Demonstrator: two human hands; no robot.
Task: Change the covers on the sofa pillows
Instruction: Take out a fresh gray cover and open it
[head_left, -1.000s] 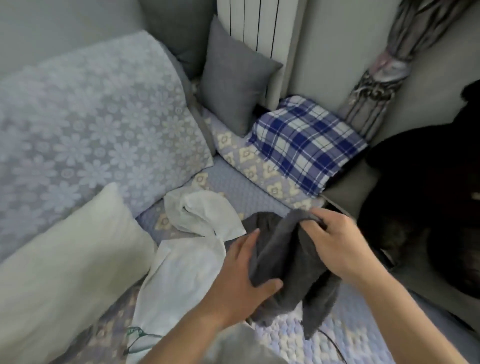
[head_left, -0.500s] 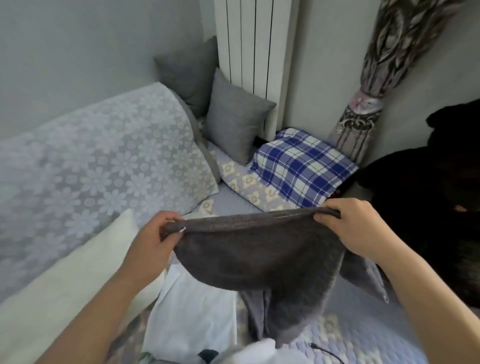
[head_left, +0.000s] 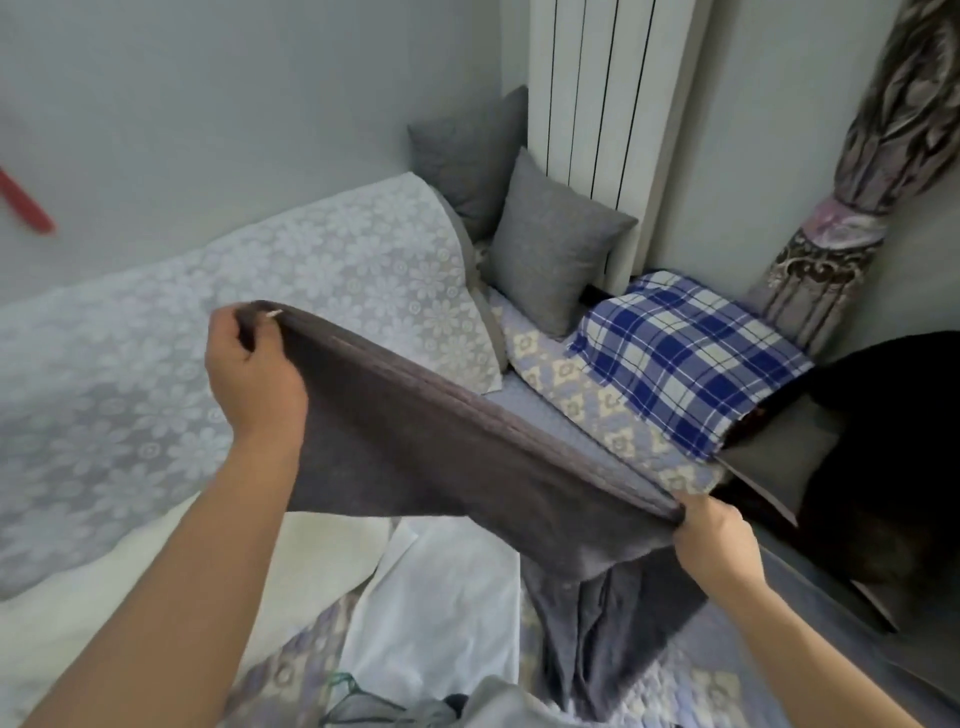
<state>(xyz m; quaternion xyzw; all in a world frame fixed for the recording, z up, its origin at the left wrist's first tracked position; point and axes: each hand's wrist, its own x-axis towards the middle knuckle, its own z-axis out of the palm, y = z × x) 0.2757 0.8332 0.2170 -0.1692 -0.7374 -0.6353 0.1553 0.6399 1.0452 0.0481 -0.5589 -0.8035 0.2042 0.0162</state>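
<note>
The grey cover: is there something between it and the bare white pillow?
Nothing visible. Left hand and right hand hold the grey cover stretched above the white pillow; a loose white cloth lies beside it.

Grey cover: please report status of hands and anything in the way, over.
Left hand and right hand: each grip shut on grey cover, stretched taut. White pillow bare, lying below. Nothing in the way.

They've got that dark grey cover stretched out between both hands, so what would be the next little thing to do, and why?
Probably part the two layers along the top edge to open it. The left hand and right hand pinch the grey cover taut by its corners, its mouth closed, and the bare white pillow lies just below, waiting to go in.
</note>
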